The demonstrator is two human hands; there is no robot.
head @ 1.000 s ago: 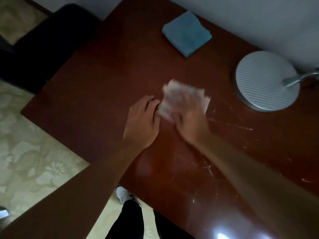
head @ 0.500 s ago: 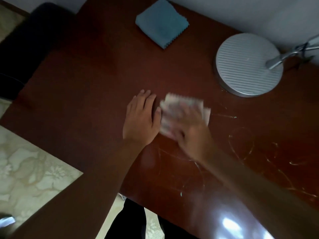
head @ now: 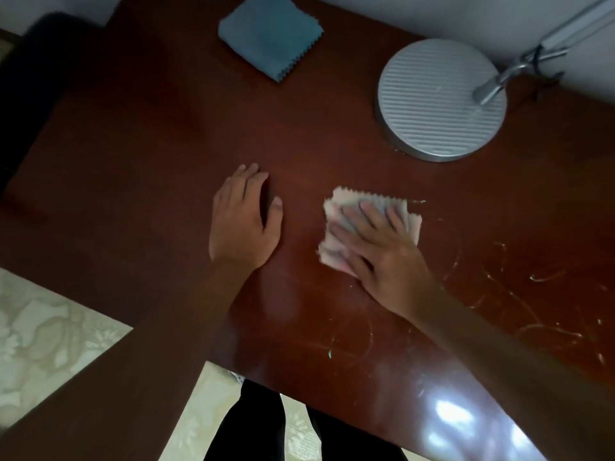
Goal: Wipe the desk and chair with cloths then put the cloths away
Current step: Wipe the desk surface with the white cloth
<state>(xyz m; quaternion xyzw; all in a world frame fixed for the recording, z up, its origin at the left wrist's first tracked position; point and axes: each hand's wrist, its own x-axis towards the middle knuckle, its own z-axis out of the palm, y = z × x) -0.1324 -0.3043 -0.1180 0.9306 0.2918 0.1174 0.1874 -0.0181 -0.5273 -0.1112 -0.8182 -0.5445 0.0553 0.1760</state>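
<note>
— How far has the person got with the wiping?

— Partway through the desk, by the look of it. The right hand [head: 382, 257] lies flat with fingers spread on the folded pale cloth with a zigzag edge [head: 367, 224], pressing it onto the glossy dark reddish-brown wooden desk [head: 149, 154] near the middle. Pale curving streaks and specks show on the surface to the right of that cloth, so that part probably wants more passes.

— And the other hand?

— The left hand [head: 244, 221] rests palm-down on the bare desk, fingers straight and close together, holding nothing. It sits apart from the pale cloth, likely just bracing.

— Is there a second cloth?

— Yes, a folded blue cloth with a serrated edge [head: 271, 36] lies near the far edge of the desk, untouched, well apart from both hands. The round ribbed silver lamp base [head: 439, 98] stands far right.

— What is left?

— The dark chair [head: 30, 71], at the far left, shows no sign of wiping under way, and neither cloth is put away.
</note>
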